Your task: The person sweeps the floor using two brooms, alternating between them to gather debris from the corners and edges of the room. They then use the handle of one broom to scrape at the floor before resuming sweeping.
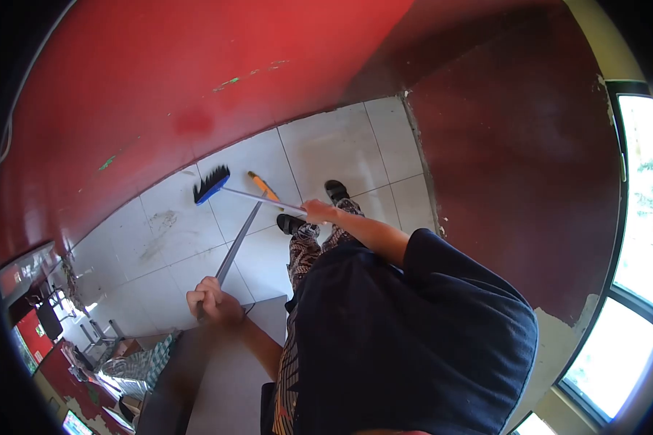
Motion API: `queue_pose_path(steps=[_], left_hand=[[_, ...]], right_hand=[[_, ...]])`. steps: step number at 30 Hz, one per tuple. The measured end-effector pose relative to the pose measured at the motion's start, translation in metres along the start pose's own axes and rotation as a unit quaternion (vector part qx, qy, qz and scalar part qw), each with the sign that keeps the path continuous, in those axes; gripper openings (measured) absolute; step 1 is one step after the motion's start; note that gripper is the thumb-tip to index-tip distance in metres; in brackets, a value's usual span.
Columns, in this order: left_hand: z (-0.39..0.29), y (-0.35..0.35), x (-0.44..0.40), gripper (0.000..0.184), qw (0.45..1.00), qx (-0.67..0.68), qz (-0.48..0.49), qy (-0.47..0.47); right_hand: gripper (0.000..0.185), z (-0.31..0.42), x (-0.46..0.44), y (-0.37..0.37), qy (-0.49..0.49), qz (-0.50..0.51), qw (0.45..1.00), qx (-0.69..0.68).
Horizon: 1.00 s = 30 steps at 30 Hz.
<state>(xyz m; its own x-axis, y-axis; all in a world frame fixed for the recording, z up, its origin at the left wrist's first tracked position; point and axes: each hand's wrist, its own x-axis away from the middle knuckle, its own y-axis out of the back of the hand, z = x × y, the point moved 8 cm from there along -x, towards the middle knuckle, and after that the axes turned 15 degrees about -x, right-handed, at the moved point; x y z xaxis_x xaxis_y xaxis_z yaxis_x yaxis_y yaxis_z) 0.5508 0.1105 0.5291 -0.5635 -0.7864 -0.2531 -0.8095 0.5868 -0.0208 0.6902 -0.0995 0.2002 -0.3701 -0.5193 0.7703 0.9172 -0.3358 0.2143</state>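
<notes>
Saw a broom (247, 194) with a blue head (212, 191) and long black bristles (208, 180), splayed into jagged, uneven points. Found it held aslant above a pale tiled floor (334, 138), with a slim, whitish shaft sloping down to the head. Beside it, saw a long-handled tool (237, 250) with a straight, dull grey shaft, likewise held at a slant. Noted a narrow orange-yellow end piece (258, 181), bar-like from above. Saw a crossing of both shafts close to that piece, with the broom's in front; could not tell contact from mere overlap.
</notes>
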Motion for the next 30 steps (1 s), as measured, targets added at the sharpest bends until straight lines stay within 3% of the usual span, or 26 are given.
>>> queue_pose_path(steps=[2, 6, 8, 12, 13, 16, 18, 19, 20, 21, 22, 23, 24, 27, 28, 30], left_hand=[[-0.001, -0.013, 0.004, 0.020, 0.999, -0.027, -0.018, -0.030], [-0.009, -0.052, 0.007, 0.021, 0.996, -0.069, -0.045, -0.029], [-0.009, -0.078, 0.013, 0.021, 0.997, -0.062, -0.030, -0.042], [-0.005, -0.130, 0.029, 0.020, 0.993, -0.108, 0.013, -0.055], [-0.005, -0.139, 0.032, 0.019, 0.993, -0.097, 0.028, -0.055], [-0.010, -0.164, 0.045, 0.019, 0.993, -0.075, 0.051, -0.069], [-0.013, -0.178, 0.053, 0.019, 0.993, -0.061, 0.078, -0.070], [-0.009, -0.180, 0.055, 0.020, 0.992, -0.043, 0.086, -0.084], [-0.007, -0.183, 0.058, 0.020, 0.991, -0.046, 0.088, -0.090], [-0.006, -0.189, 0.062, 0.019, 0.991, -0.040, 0.097, -0.086], [-0.005, -0.192, 0.067, 0.020, 0.991, -0.035, 0.104, -0.079], [-0.007, -0.200, 0.071, 0.018, 0.990, -0.033, 0.118, -0.075], [-0.010, -0.202, 0.077, 0.018, 0.989, -0.039, 0.121, -0.074], [-0.009, -0.220, 0.089, 0.017, 0.988, -0.007, 0.143, -0.066], [-0.011, -0.228, 0.093, 0.017, 0.988, -0.007, 0.143, -0.064], [-0.013, -0.245, 0.097, 0.018, 0.983, -0.005, 0.179, -0.049]], right_hand=[[0.041, -0.026, 0.036, 0.015, -0.010, 0.043, 0.993, -0.106], [0.048, -0.109, 0.134, 0.088, 0.181, -0.094, 0.979, -0.026], [0.049, -0.140, 0.201, 0.134, 0.005, -0.078, 0.995, -0.064], [0.044, -0.255, 0.246, 0.176, -0.026, -0.244, 0.969, -0.032], [0.042, -0.279, 0.245, 0.187, -0.072, -0.263, 0.962, -0.038], [0.033, -0.322, 0.235, 0.239, -0.156, -0.363, 0.918, -0.026], [0.023, -0.390, 0.190, 0.270, -0.176, -0.404, 0.897, -0.018], [0.023, -0.389, 0.182, 0.290, -0.170, -0.406, 0.898, -0.023], [0.019, -0.369, 0.161, 0.293, -0.142, -0.233, 0.933, 0.235], [0.016, -0.368, 0.146, 0.278, -0.099, -0.039, 0.875, 0.472], [0.016, -0.365, 0.138, 0.282, -0.095, -0.039, 0.877, 0.468], [0.015, -0.373, 0.132, 0.293, -0.148, -0.108, 0.941, 0.284], [0.015, -0.385, 0.133, 0.293, -0.196, -0.171, 0.962, 0.084], [0.016, -0.332, 0.182, 0.297, -0.239, -0.210, 0.948, 0.006], [0.016, -0.352, 0.181, 0.292, -0.241, -0.209, 0.948, 0.006], [0.020, -0.378, 0.181, 0.294, -0.098, -0.354, 0.930, 0.012]])
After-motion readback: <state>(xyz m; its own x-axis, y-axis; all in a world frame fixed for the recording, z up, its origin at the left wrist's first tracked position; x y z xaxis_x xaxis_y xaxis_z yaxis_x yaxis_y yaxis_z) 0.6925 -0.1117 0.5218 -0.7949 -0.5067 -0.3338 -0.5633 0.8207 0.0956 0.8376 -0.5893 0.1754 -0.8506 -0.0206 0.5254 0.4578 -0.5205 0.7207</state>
